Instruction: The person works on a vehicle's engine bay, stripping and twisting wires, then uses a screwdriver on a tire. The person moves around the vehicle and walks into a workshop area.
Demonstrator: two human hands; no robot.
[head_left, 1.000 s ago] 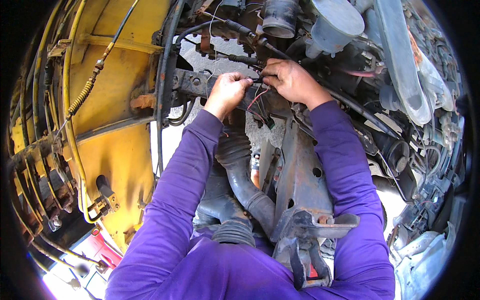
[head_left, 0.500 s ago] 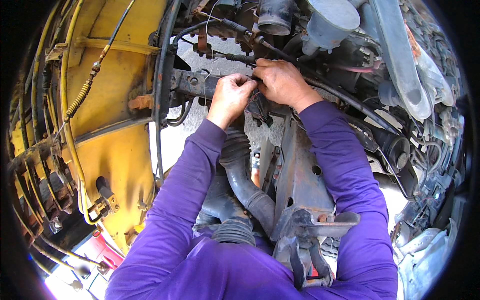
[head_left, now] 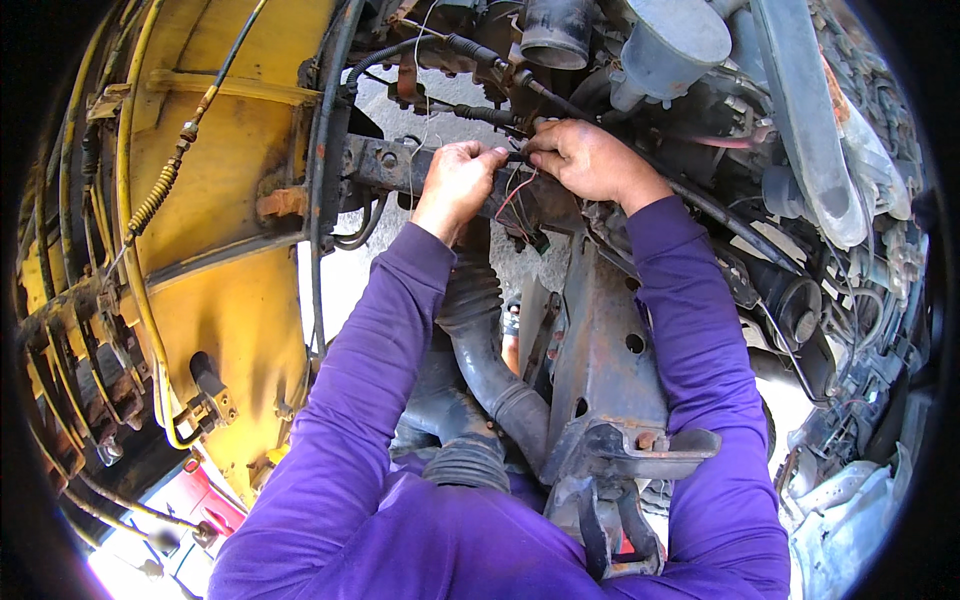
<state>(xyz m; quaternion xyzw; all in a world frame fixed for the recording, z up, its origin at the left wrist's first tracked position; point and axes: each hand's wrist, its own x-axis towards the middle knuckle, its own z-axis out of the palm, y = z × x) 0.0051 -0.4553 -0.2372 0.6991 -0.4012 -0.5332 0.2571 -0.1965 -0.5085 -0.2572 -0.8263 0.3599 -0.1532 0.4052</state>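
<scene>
My left hand (head_left: 458,190) and my right hand (head_left: 592,165) meet above a dark steel beam, each with its fingers pinched together. A short black strip (head_left: 515,157) spans the small gap between the fingertips; whether it is tape or a sleeved wire I cannot tell. Thin red and white wires (head_left: 516,192) hang in a loop below the fingers. From the top, a loose pale wire (head_left: 425,85) runs down beside my left hand. The beam (head_left: 385,165) passes behind both hands.
Yellow body panels (head_left: 230,200) with hoses stand at the left. Below the hands are a ribbed duct (head_left: 470,300) and a rusty frame rail (head_left: 605,340). A black cable (head_left: 735,225) slants past my right hand. Engine parts, including a grey canister (head_left: 675,50), fill the upper right.
My hands have drawn slightly apart, the right one moving to the right and a little down. The black strip between them and the red wire now show more plainly.
</scene>
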